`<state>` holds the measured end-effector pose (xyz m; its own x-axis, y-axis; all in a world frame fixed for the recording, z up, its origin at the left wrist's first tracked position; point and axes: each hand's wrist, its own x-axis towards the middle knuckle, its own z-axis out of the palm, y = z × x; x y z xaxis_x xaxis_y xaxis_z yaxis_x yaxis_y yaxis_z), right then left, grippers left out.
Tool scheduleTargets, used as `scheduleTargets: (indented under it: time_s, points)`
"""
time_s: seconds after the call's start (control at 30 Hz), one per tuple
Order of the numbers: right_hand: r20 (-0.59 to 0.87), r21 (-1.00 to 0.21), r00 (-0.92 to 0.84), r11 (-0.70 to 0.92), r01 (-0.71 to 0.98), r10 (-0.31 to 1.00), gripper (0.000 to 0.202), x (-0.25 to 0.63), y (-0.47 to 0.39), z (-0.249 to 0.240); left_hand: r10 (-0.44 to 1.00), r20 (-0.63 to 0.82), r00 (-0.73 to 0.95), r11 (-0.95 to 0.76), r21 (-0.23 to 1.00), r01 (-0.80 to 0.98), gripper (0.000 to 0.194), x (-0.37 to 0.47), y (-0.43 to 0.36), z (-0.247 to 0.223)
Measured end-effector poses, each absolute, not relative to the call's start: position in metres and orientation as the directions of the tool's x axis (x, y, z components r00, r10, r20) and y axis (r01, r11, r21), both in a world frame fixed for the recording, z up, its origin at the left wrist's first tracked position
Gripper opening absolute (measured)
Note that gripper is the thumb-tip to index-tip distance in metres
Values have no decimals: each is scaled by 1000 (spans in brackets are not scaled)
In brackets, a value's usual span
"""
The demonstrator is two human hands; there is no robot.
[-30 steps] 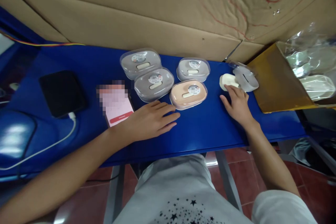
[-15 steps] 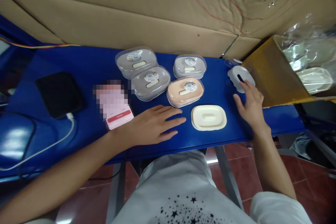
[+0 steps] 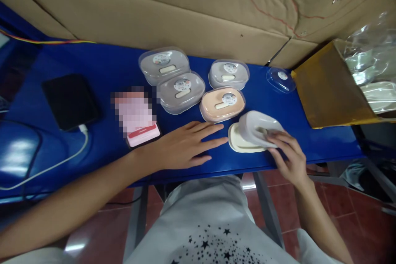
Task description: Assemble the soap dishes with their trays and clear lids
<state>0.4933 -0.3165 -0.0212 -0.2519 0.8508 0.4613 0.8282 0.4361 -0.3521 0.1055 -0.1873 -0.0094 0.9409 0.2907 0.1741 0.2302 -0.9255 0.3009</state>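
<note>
My right hand [image 3: 288, 157] grips a light grey oval soap-dish piece [image 3: 261, 126] with a slot, fingers at its right end. The piece is tilted over a cream oval tray [image 3: 236, 142] and hides much of it; whether they touch I cannot tell. My left hand [image 3: 188, 145] lies flat with fingers spread, its fingertips just left of the cream tray. A peach soap dish [image 3: 213, 106] under a clear cover sits right above the left fingertips.
Grey covered soap dishes [image 3: 181, 95] stand behind. A loose clear cover [image 3: 280, 80] lies near an open cardboard box [image 3: 331, 90] holding wrapped parts. On the left are a lit phone [image 3: 137, 117] and a black device [image 3: 69, 101] with a white cable. Cardboard lines the back.
My right hand has lifted the grey piece from beside the box and brought it left and nearer, over the cream tray. The clear cover stayed behind. My left hand stays nearly in place.
</note>
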Motion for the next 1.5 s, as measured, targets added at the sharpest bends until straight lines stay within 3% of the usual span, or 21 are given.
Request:
scheduleTargets:
  time_s: [0.1, 0.3, 0.43, 0.53, 0.67, 0.83, 0.97, 1.07, 1.13, 1.3, 1.5]
  points:
    - [394, -362, -369, 511, 779, 842, 61, 482, -321, -26, 290, 182, 940, -928, 292, 230, 57, 106, -187, -10]
    - [323, -267, -510, 593, 759, 797, 56, 452, -319, -24, 268, 247, 931, -937, 289, 193, 62, 109, -188, -13]
    - [313, -306, -548, 629, 715, 776, 53, 455, -293, -10, 261, 267, 928, -942, 280, 184, 50, 109, -188, -11]
    - [386, -281, -295, 416, 865, 874, 50, 493, -243, -5, 268, 255, 929, -943, 269, 198, 42, 108, -187, -8]
    - [266, -209, 25, 32, 977, 964, 76, 553, -181, -15, 309, 269, 912, -929, 292, 228, 33, 106, -184, -6]
    - [293, -133, 75, -38, 990, 953, 87, 576, -178, -28, 320, 265, 909, -926, 292, 241, 25, 103, -181, -6]
    - [298, -252, 48, 30, 967, 953, 82, 566, -207, -26, 352, 271, 896, -897, 372, 240, 31, 103, -182, -7]
    - [358, -394, -60, 209, 895, 932, 65, 538, -237, -22, 422, 256, 870, -827, 502, 253, 59, 103, -183, -9]
    - [327, -454, -241, 376, 808, 914, 63, 509, -258, -17, 448, 241, 861, -776, 583, 241, 77, 103, -183, -11]
    - [270, -383, -602, 658, 649, 751, 76, 434, -282, -5, 453, 205, 868, -685, 703, 191, 96, 101, -183, -14]
    - [287, -282, -649, 709, 646, 705, 72, 404, -271, -5, 460, 197, 866, -665, 722, 190, 108, 102, -183, -15]
